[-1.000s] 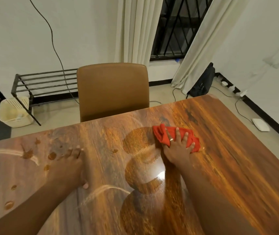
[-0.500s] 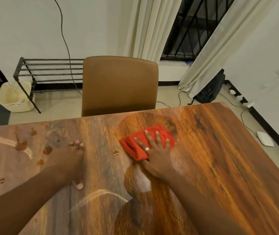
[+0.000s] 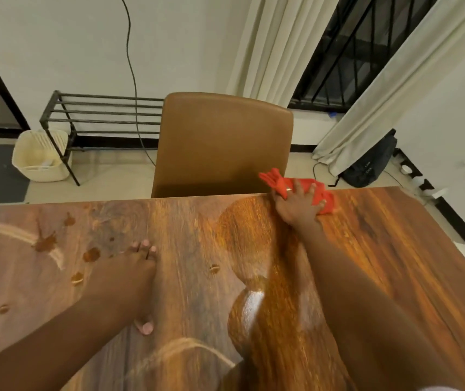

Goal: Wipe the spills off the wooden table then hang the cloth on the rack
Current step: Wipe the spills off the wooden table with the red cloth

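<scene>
The wiping step is in hand. The right hand (image 3: 299,203) lies flat with fingers spread, pressing the red cloth (image 3: 309,190) onto the far edge of the table (image 3: 395,249), just beside the chair (image 3: 222,142). The left hand (image 3: 125,275) rests open on the wood, holding nothing. Brown spills (image 3: 45,243) lie to the left, so the next move likely calls for sweeping the cloth across there; the rack (image 3: 104,114) waits by the wall.
</scene>
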